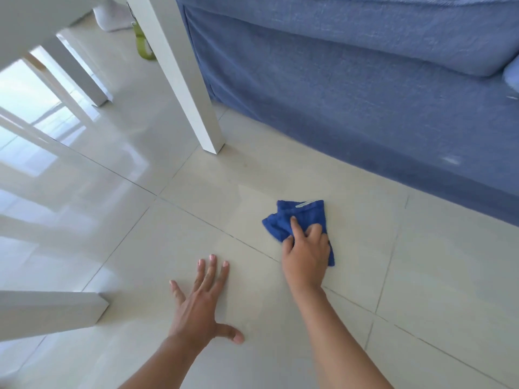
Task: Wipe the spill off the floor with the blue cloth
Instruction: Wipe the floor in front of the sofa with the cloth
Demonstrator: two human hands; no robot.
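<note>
Two hands down on pale floor tiles (174, 226). Right hand (304, 256) pressed onto folded blue cloth (300, 217), grip curled, fingers bunching the fabric near a blue sofa (351, 88). Left hand (200, 301) flat, fingers splayed, holding nothing, beside a white table leg (179, 71).

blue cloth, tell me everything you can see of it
The blue cloth is a deep blue, towel-like fabric, folded or bunched into a rough, creased square with a pale tag strip along its far edge. It lies flat on the pale tiled floor, short of the sofa front and right of a white table leg. The right hand presses on its near part, fingers spread over it, hiding that portion. The left hand rests on the floor apart from it.
</note>
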